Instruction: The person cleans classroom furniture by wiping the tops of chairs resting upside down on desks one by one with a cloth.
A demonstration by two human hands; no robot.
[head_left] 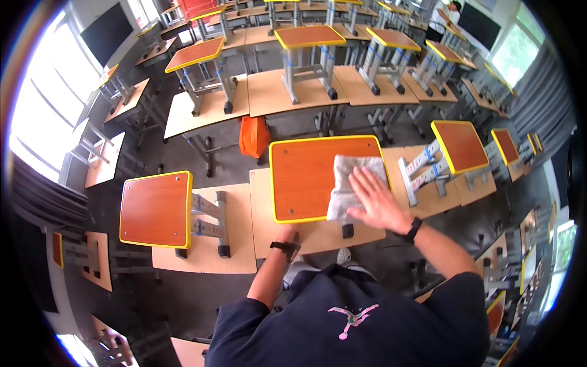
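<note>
A stool with a red-brown, yellow-edged seat (302,177) stands on a light wooden desk (263,244) in front of me. On the right part of the seat lies a folded pale grey cloth (345,183). My right hand (376,199) rests flat on the cloth, its fingers stretched out and pressing it against the seat. My left hand (288,233) is at the seat's near edge, left of the middle; its fingers are hidden under the seat.
Similar stools stand on desks to the left (156,209) and right (461,147). Behind them is another row of desks (269,98) bearing stools. An orange bag (254,136) hangs below that row. A person (439,21) stands far back at the right.
</note>
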